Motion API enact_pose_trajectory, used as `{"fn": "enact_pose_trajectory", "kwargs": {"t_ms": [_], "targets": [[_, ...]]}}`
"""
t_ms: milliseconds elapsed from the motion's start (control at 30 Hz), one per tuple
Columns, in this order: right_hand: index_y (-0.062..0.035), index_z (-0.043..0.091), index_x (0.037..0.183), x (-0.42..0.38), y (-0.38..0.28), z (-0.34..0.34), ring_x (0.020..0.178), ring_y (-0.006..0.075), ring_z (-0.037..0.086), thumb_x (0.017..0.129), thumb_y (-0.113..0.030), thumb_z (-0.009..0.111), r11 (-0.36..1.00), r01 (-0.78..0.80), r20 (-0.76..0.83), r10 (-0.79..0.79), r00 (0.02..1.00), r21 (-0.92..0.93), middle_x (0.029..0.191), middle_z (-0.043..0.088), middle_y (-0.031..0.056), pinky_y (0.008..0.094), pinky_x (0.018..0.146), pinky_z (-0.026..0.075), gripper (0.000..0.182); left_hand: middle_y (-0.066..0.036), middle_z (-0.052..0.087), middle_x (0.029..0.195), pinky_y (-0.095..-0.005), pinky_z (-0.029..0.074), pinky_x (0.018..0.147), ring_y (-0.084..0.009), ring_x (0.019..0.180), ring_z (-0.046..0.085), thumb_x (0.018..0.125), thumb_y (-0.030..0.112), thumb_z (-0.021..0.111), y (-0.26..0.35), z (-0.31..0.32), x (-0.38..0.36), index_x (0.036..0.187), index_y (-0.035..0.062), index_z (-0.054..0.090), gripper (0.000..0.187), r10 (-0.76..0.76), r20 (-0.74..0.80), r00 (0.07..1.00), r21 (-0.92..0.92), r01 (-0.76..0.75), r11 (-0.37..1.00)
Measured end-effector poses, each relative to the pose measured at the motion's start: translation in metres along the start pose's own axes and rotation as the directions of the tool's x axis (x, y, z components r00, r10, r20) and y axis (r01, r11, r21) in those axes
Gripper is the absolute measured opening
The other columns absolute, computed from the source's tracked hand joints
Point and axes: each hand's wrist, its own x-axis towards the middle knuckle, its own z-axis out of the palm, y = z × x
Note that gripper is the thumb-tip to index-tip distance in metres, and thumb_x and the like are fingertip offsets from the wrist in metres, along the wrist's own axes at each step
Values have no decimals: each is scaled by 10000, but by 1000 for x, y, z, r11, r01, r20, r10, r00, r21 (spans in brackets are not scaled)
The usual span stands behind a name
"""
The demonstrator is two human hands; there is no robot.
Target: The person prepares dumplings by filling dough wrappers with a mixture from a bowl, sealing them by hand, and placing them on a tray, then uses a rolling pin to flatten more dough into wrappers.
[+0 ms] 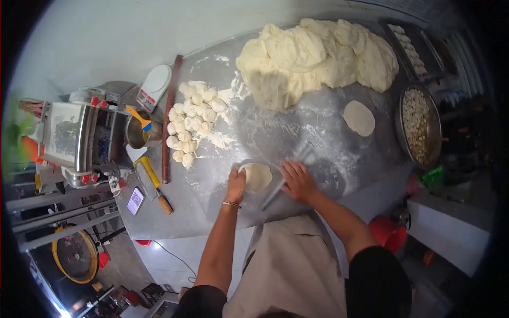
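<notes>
A thin round dough wrapper (257,177) lies on the floured metal worktop in front of me. My left hand (236,184) pinches its left edge between thumb and fingers. Just right of the wrapper, a slim rolling pin (274,195) slants across the worktop, smeared by motion at its far end. Over its middle lies my right hand (298,182), fingers curled on it. Another flat dough round (359,118) lies further off to the right. Small floured dough pieces (197,114) are heaped on the left, and a large mass of dough (318,58) fills the back.
A large metal bowl of chopped filling (419,127) stands at the right edge, near a tray of shaped pieces (408,50). On the left are a long wooden rod (170,116), a white scale (155,87), a pot with a brush (139,132), a yellow-handled scraper (148,170) and a phone (135,201).
</notes>
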Motion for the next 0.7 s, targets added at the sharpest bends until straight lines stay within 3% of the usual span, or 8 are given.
{"fn": "enact_pose_trajectory", "kwargs": {"t_ms": [100, 167, 233, 300, 433, 500, 600, 700], "targets": [[-113, 537, 1336, -37, 6, -13, 1332, 324, 401, 767, -330, 749, 999, 27, 53, -25, 998, -27, 1426, 464, 101, 526, 1135, 281, 645, -123, 659, 1040, -334, 525, 840, -206, 963, 635, 963, 143, 515, 20, 62, -9, 1211, 0, 559, 290, 40, -83, 996, -73, -46, 996], [-170, 587, 1289, -43, 11, -10, 1327, 308, 400, 761, -313, 747, 998, 11, 104, -5, 995, -55, 1386, 498, 69, 529, 1131, 276, 570, -138, 665, 1070, -358, 532, 822, -224, 983, 641, 944, 143, 562, -2, 115, 34, 1233, 9, 564, 318, 103, 93, 990, 37, -106, 994], [-191, 626, 1212, -32, 17, -10, 1283, 284, 447, 755, -258, 760, 998, 55, 75, -53, 996, -19, 1358, 514, 45, 522, 1124, 301, 481, -167, 674, 1101, -364, 525, 837, -248, 997, 651, 929, 150, 595, 92, 141, 19, 1207, 10, 588, 311, 257, 332, 908, -159, -215, 964], [-194, 655, 1141, -24, 25, -12, 1257, 255, 477, 732, -202, 775, 994, 95, 71, -98, 993, 53, 1341, 528, 27, 510, 1118, 314, 427, -195, 674, 1092, -371, 517, 849, -297, 971, 659, 916, 104, 567, 99, 105, 76, 1158, 0, 615, 268, 486, 78, 870, 348, -481, 805], [-180, 675, 1059, -9, 38, -10, 1220, 212, 512, 680, -135, 799, 976, 143, 77, -157, 984, 166, 1321, 551, 3, 477, 1099, 326, 401, -194, 639, 980, -441, 490, 837, -358, 925, 609, 845, 101, 600, 110, -49, 139, 1078, 40, 642, 244, 768, -195, 610, 855, -278, 438], [-179, 674, 1051, -5, 41, -10, 1200, 205, 528, 677, -132, 801, 976, 134, 85, -151, 985, 172, 1311, 559, -6, 461, 1085, 338, 398, -182, 606, 926, -448, 478, 824, -371, 895, 580, 828, 145, 657, 116, -84, 126, 1006, 56, 665, 199, 710, -201, 674, 937, -80, 341], [-179, 670, 1054, 0, 40, -19, 1181, 196, 538, 682, -135, 800, 977, 105, 97, -124, 987, 185, 1304, 566, -13, 442, 1064, 351, 396, -166, 587, 899, -458, 466, 817, -367, 857, 566, 819, 168, 681, 103, -83, 120, 931, 50, 659, 164, 837, -63, 544, 962, -190, 196], [-181, 667, 1061, 4, 41, -24, 1163, 195, 543, 683, -132, 799, 979, 96, 105, -116, 988, 179, 1304, 566, -17, 437, 1054, 352, 404, -153, 590, 847, -467, 446, 788, -352, 848, 563, 813, 218, 722, 114, -70, 103, 879, 55, 628, 200, 814, -4, 580, 921, -314, 229]]}}
